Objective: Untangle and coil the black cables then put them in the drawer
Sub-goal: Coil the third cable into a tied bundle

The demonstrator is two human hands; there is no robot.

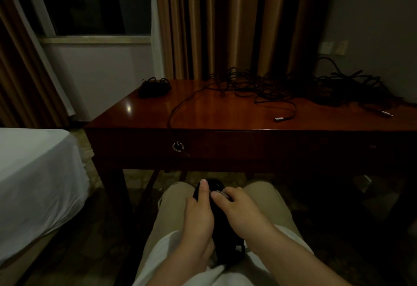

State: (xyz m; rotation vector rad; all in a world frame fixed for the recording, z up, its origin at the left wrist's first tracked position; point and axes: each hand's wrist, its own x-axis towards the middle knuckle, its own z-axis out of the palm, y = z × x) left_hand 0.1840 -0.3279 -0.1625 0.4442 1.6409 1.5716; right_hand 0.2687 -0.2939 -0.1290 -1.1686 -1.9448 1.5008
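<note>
Between left hand (198, 213) & right hand (237, 206): coiled black cable (222, 229), gripped.

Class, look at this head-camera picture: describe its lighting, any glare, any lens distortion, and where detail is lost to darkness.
Head view: dim overall; a small glare spot on the desk top; wide-angle bending bows the desk edge and curtains; the tangled cables merge into shadow at right; the coiled cable held by the left hand and right hand is a black mass without detail.
</note>
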